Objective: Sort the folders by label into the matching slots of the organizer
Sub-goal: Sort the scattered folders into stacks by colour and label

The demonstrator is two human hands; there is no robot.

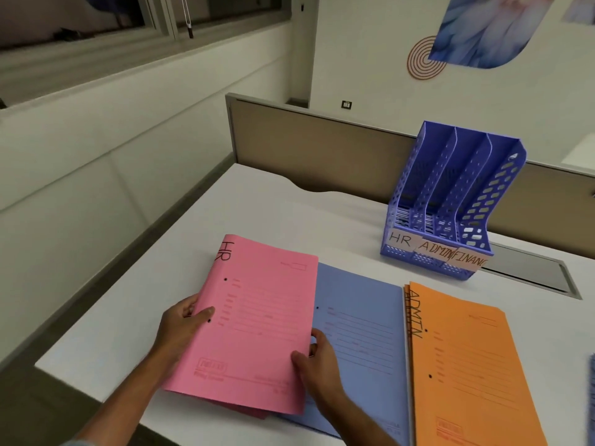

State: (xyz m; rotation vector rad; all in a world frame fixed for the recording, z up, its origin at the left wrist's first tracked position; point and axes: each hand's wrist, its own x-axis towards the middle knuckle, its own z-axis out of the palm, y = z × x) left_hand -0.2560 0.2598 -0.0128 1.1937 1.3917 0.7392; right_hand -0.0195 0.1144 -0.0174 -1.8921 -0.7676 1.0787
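Note:
A pink folder [257, 320] marked HR is lifted slightly off the white desk. My left hand [183, 329] grips its left edge and my right hand [317, 362] grips its lower right edge. Another pink folder edge shows beneath it at the bottom. A blue folder [363, 333] lies flat to its right, partly covered. Orange folders [463, 365] marked ADMIN lie stacked further right. The purple organizer [450, 201] stands upright at the back right with three slots, labelled HR, ADMIN and FINANCE on paper strips; the slots look empty.
A tan partition [322, 149] runs along the desk's far edge. A grey cable slot [531, 272] sits in the desk behind the organizer's right side. The desk's left edge drops to the floor beside a wall. Something blue shows at the far right edge [592, 381].

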